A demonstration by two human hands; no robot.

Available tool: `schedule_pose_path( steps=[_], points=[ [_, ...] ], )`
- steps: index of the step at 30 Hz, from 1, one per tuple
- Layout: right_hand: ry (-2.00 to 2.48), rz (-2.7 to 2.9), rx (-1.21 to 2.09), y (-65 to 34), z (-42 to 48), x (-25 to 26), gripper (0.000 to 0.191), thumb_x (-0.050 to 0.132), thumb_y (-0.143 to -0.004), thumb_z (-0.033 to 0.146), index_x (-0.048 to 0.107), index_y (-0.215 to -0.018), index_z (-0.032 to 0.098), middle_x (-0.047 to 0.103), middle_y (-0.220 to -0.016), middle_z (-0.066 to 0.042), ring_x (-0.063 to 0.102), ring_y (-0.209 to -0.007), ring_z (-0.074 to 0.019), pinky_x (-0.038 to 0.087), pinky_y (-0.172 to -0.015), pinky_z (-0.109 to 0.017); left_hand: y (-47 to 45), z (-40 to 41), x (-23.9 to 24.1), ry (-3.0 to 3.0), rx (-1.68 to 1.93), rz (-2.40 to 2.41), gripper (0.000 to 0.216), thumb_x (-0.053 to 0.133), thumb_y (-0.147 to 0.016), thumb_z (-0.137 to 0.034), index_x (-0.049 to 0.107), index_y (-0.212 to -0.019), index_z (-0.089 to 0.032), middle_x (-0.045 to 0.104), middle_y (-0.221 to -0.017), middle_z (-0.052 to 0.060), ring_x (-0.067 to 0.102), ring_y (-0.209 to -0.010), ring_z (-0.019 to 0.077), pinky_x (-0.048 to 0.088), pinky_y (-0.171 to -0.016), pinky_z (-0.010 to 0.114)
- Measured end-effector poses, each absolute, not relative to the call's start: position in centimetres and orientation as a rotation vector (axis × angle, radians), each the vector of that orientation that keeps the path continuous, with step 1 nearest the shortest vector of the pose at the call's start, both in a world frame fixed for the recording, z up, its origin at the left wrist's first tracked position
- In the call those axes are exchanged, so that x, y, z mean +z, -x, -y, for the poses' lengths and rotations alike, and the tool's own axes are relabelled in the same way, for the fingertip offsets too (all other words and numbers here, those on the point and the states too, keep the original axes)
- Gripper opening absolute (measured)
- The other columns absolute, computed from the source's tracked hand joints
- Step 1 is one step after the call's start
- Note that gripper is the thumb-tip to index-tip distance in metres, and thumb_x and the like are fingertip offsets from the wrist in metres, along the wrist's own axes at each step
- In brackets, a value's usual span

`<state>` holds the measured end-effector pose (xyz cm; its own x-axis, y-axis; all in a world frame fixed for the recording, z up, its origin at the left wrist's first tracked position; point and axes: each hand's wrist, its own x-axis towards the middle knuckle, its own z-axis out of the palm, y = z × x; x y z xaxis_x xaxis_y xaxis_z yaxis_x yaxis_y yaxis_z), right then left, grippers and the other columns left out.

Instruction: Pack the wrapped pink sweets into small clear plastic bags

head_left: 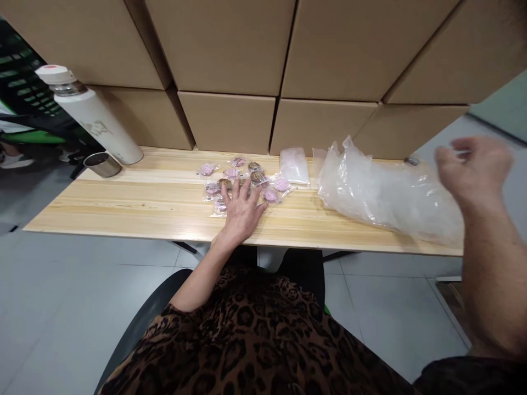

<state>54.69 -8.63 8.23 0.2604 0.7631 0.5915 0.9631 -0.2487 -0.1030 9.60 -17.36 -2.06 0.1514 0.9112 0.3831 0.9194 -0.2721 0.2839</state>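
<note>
Left hand: the left hand lies palm down on the desk, near the front edge and about midway along it, fingers spread apart and flat; it clamps nothing, the fingertips only rest on the nearest packets.
Right hand: the right hand is raised in the air over the right end of the desk, blurred; the fingers look loosely curled and I cannot tell whether they are apart or together; nothing shows in its grasp.
Wrapped sweets: a loose scatter of small wrapped sweets, pink ones and a few brown ones, each in clear film, lies in the middle of the desk between the front and back edges, partly under the left fingertips.
How the sweets are likely to handle: light, small and probably firm inside; the film looks smooth and likely slippery, so a pinch on the crimped wrapper ends or across the round body seems surest. They would likely slide easily on the wood.
Small pouch: a flat clear pouch with a pale pink cast lies just right of the scatter, toward the back edge.
Large bag: a crumpled clear plastic bag sprawls over the right part of the desk, under the raised hand; thin, limp, probably very light, best gathered at its open mouth or a fold.
Left back corner: a white flask stands tilted in view, with a metal cup just beside it.
Behind: cardboard boxes are stacked along the back edge.
</note>
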Motion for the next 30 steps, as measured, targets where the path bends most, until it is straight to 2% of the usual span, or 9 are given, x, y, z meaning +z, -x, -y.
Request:
schedule_pose_path(
  steps=[2, 5, 7, 10, 15, 20, 23, 25, 30],
  points=[
    [1.869, 1.731, -0.27, -49.4, 8.0, 8.0, 0.031, 0.065, -0.102, 0.025, 0.078, -0.126, 0.011, 0.077, -0.123, -0.024, 0.071, -0.107, -0.0257, 0.054, -0.091, -0.04, -9.6, 17.4, -2.1, 2.363, -0.81, 1.887, 0.044, 0.056, -0.107, -0.041, 0.066, -0.146, -0.025, 0.053, -0.169, 0.016, 0.036, -0.166, 0.0423, 0.015, -0.133, 0.076],
    [1.642, 2.145, 0.164, -41.2, 6.8, 6.5, 0.042, 0.063, -0.101, 0.031, 0.068, -0.139, 0.016, 0.075, -0.13, -0.019, 0.072, -0.105, -0.0271, 0.059, -0.094, -0.044, -9.3, 17.5, -2.2, 2.366, -0.906, 1.863, 0.041, 0.055, -0.107, -0.04, 0.066, -0.144, -0.026, 0.056, -0.167, 0.014, 0.037, -0.166, 0.0394, 0.012, -0.135, 0.074],
    [1.594, 2.459, 0.189, -37.3, 5.6, 5.0, 0.057, 0.068, -0.094, 0.028, 0.06, -0.149, 0.016, 0.069, -0.142, -0.021, 0.07, -0.117, -0.0322, 0.058, -0.103, -0.05, -9.1, 17.5, -2.3, 2.375, -0.974, 1.852, 0.039, 0.058, -0.106, -0.037, 0.066, -0.142, -0.026, 0.057, -0.166, 0.013, 0.037, -0.165, 0.0388, 0.009, -0.136, 0.073],
    [1.605, 2.673, 0.128, -34.3, 3.9, 2.8, 0.063, 0.074, -0.079, 0.019, 0.064, -0.141, 0.016, 0.069, -0.138, -0.022, 0.065, -0.128, -0.0396, 0.051, -0.113, -0.057, -8.9, 17.6, -2.3, 2.399, -1.087, 1.858, 0.038, 0.063, -0.102, -0.034, 0.068, -0.139, -0.026, 0.058, -0.165, 0.014, 0.038, -0.165, 0.0396, 0.007, -0.136, 0.073],
    [1.595, 2.59, 0.134, -34.1, 3.4, 1.6, 0.034, 0.063, -0.087, 0.019, 0.067, -0.119, 0.01, 0.072, -0.119, -0.027, 0.067, -0.116, -0.0404, 0.053, -0.106, -0.058, -9.0, 17.7, -2.6, 2.463, -1.235, 1.85, 0.038, 0.065, -0.101, -0.034, 0.069, -0.138, -0.026, 0.057, -0.165, 0.015, 0.038, -0.165, 0.0399, 0.007, -0.135, 0.072],
    [1.51, 2.202, 0.276, -36.6, 3.4, 3.4, 0.006, 0.057, -0.094, 0.029, 0.058, -0.095, 0.023, 0.068, -0.086, -0.012, 0.065, -0.086, -0.0262, 0.059, -0.092, -0.047, -9.1, 17.7, -2.4, 2.52, -1.509, 1.777, 0.038, 0.065, -0.101, -0.033, 0.07, -0.137, -0.024, 0.058, -0.165, 0.016, 0.036, -0.166, 0.0365, 0.0, -0.137, 0.068],
    [1.37, 1.911, 0.475, -37.2, 3.8, 4.4, 0.014, 0.053, -0.094, 0.04, 0.05, -0.09, 0.027, 0.065, -0.086, -0.007, 0.063, -0.078, -0.0212, 0.064, -0.075, -0.041, -9.4, 17.7, -1.6, 2.568, -1.856, 1.75, 0.037, 0.065, -0.101, -0.039, 0.072, -0.134, -0.023, 0.063, -0.16, 0.015, 0.039, -0.165, 0.0333, 0.008, -0.139, 0.062],
    [1.237, 1.733, 0.714, -36.5, 4.9, 4.5, 0.02, 0.063, -0.086, 0.043, 0.051, -0.09, 0.027, 0.068, -0.091, -0.005, 0.067, -0.08, -0.0213, 0.066, -0.068, -0.039, -10.0, 17.5, -1.0, 2.589, -2.192, 1.767, 0.04, 0.068, -0.1, -0.045, 0.072, -0.134, -0.023, 0.066, -0.156, 0.015, 0.046, -0.161, 0.0322, 0.021, -0.138, 0.057],
    [0.944, 1.195, 1.424, -31.5, 9.6, 2.9, 0.03, 0.082, -0.067, 0.027, 0.065, -0.092, 0.024, 0.077, -0.1, -0.004, 0.074, -0.084, -0.0194, 0.065, -0.064, -0.029, -12.1, 16.5, 0.7, 2.165, -3.45, 1.893, 0.046, 0.066, -0.103, -0.052, 0.07, -0.132, -0.017, 0.075, -0.142, 0.017, 0.069, -0.137, 0.0312, 0.05, -0.122, 0.048]
  ],
)
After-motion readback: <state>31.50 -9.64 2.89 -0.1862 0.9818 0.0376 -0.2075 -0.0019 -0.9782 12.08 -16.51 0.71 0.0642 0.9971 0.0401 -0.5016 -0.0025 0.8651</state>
